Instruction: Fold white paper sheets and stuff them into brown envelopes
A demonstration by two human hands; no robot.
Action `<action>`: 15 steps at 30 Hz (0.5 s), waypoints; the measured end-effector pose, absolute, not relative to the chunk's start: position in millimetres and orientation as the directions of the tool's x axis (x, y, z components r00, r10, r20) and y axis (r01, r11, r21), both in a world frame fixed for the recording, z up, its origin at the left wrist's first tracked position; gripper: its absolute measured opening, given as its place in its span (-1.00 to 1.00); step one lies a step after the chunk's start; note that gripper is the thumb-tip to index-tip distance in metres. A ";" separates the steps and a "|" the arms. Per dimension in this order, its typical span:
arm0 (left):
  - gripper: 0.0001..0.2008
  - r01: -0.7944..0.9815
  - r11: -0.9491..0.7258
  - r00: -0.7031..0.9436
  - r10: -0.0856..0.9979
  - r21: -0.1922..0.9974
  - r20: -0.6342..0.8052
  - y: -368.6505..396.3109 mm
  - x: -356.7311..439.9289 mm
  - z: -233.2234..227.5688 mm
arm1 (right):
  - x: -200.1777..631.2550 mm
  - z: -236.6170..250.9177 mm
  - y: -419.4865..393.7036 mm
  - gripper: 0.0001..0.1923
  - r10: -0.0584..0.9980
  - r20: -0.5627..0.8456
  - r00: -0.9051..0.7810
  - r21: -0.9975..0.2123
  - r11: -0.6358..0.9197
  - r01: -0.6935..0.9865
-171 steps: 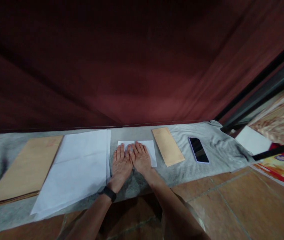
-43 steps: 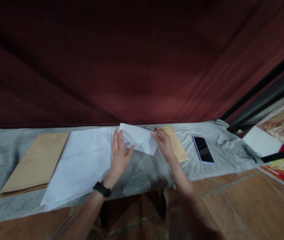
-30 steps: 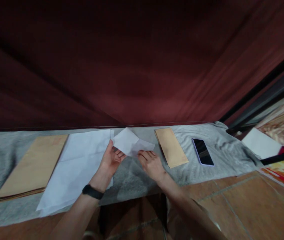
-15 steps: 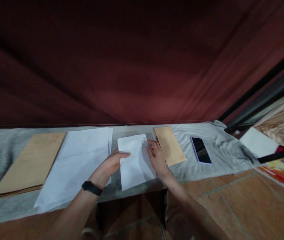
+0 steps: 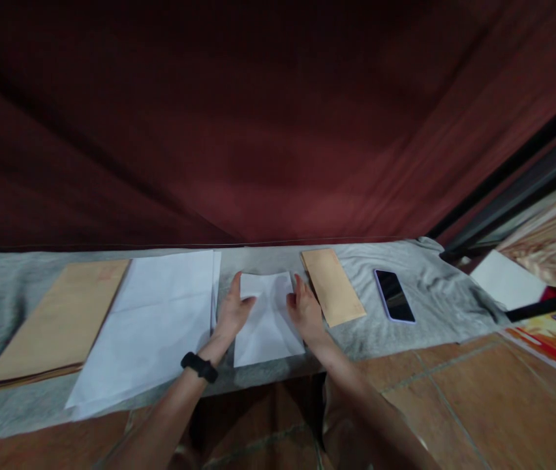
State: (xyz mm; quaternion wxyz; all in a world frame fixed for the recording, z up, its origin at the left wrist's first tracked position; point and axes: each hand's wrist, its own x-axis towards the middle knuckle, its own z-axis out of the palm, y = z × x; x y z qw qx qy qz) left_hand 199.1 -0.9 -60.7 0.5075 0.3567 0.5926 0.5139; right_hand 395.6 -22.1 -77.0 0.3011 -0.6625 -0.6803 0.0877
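1. A dark red curtain (image 5: 278, 130) fills the whole upper part of the view and hangs down behind the bench.
2. The bench (image 5: 419, 320) is covered by a wrinkled grey cloth; in front of it lies a floor of brown tiles (image 5: 478, 405).
3. On the left part of the cloth lies a stack of large white sheets (image 5: 155, 320), and beside it at the far left a large brown envelope (image 5: 53, 320).
4. To the right, near the bench's end, lie a small brown envelope (image 5: 331, 286) and a dark phone (image 5: 394, 295), well apart from each other.
5. A folded white paper (image 5: 267, 320) lies flat on the cloth at the middle, between the white sheets and the small brown envelope.
6. The left hand (image 5: 233, 312), with a black band at the wrist, rests at the paper's left edge, fingers stretched out and thumb lying on the sheet.
7. The right hand (image 5: 305, 312) stands at the paper's right edge, fingers straight and loosely together, touching the edge. Neither hand grips the paper; both are spread open against its sides.
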 end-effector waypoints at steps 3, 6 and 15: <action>-0.26 0.267 0.126 -0.226 0.972 0.956 -0.065 -8.9 205.4 -58.2 | 383.4 -71.2 -27.0 -0.49 0.915 0.380 -0.137 -0.389 0.293 0.873; -0.35 0.393 0.005 -0.176 0.982 0.919 0.069 -12.8 213.4 -56.6 | 367.8 -76.9 -33.0 -0.51 0.914 0.327 -0.242 -0.341 0.353 0.872; -0.38 0.498 0.019 -0.189 0.978 0.867 0.087 -15.6 204.5 -53.4 | 359.3 -90.9 -42.0 -0.43 0.935 0.280 -0.219 -0.219 0.284 0.933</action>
